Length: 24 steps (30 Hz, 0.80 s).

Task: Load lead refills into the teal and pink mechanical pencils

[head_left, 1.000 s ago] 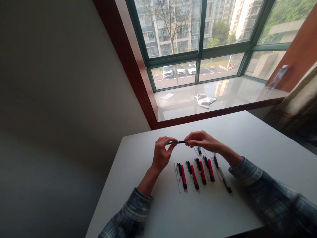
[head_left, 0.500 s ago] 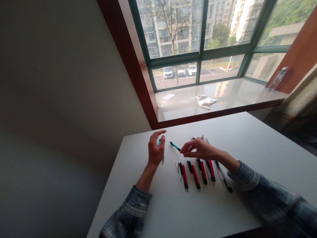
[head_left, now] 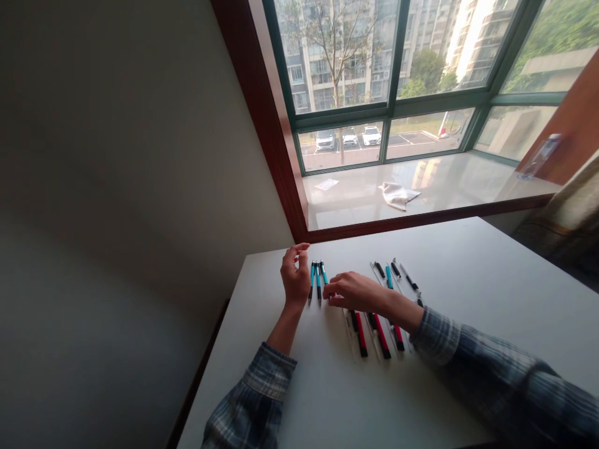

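Note:
Three turquoise-and-black pens lie side by side on the white table, the left one (head_left: 312, 280), the middle one (head_left: 319, 284) and the right one (head_left: 324, 272). My right hand (head_left: 353, 291) pinches the lower end of the right pen, whose tip is hidden by the fingers. Just left of the row, my left hand (head_left: 294, 277) rests on its side, fingers loosely bent and apart, with nothing visible in it. Under and below my right wrist are several red-and-black pen parts (head_left: 381, 337) and thin white refills (head_left: 350, 337), partly covered by the forearm.
Beyond my right forearm lie black pen pieces (head_left: 409, 277) and a turquoise barrel (head_left: 389, 276). The white table (head_left: 327, 399) meets a window sill (head_left: 355, 212) that holds a crumpled white cloth (head_left: 397, 196) and a clear bottle (head_left: 539, 157). A wall (head_left: 163, 187) stands at left.
My right hand has moved left and turned the slanted turquoise pen into line beside the others. My left hand stays near the row. The camera view has shifted slightly.

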Each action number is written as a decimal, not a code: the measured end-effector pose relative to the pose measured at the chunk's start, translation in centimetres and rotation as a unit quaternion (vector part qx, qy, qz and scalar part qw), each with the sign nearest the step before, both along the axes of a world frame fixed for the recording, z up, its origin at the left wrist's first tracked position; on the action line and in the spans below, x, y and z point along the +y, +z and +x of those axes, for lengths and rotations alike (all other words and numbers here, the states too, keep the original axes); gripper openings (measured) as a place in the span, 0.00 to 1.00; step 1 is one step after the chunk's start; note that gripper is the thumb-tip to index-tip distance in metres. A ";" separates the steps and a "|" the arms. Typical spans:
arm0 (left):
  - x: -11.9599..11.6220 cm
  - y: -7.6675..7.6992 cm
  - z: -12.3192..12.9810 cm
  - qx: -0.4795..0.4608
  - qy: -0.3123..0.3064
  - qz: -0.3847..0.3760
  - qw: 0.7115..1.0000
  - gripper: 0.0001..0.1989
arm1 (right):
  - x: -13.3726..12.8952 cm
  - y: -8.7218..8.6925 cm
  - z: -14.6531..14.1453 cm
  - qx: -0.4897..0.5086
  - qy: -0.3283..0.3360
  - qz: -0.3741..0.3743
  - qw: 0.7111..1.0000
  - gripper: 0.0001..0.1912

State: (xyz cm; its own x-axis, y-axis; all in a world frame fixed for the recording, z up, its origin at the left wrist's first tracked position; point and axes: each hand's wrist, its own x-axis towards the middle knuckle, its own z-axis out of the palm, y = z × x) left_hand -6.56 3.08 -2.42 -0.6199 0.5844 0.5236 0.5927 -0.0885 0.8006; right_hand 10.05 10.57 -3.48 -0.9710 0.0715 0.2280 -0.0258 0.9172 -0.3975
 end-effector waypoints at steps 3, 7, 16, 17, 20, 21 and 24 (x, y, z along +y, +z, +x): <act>-0.1 0.0 0.0 0.001 0.004 -0.004 1.000 0.12 | -0.7 0.1 -0.4 0.001 -0.010 0.021 1.000 0.06; -0.3 0.0 0.0 0.012 0.003 -0.023 1.000 0.11 | -1.2 -0.2 -0.6 0.009 -0.010 0.015 1.000 0.07; -0.2 0.3 0.5 0.035 -0.031 -0.041 0.998 0.11 | 5.1 0.4 5.2 0.085 -0.118 -0.094 0.985 0.14; -0.1 0.3 0.7 0.045 -0.035 -0.042 0.997 0.11 | 6.4 0.4 6.4 0.084 -0.141 -0.095 0.982 0.16; -0.1 0.3 1.2 0.076 -0.047 -0.051 0.995 0.12 | 9.5 0.0 9.6 0.049 -0.187 -0.099 0.976 0.28; -0.1 0.2 1.4 0.083 -0.049 -0.055 0.994 0.12 | 10.2 -0.3 10.4 0.026 -0.192 -0.104 0.976 0.33; -0.1 0.1 1.9 0.101 -0.057 -0.065 0.991 0.12 | 11.4 -1.2 11.7 -0.022 -0.192 -0.123 0.973 0.40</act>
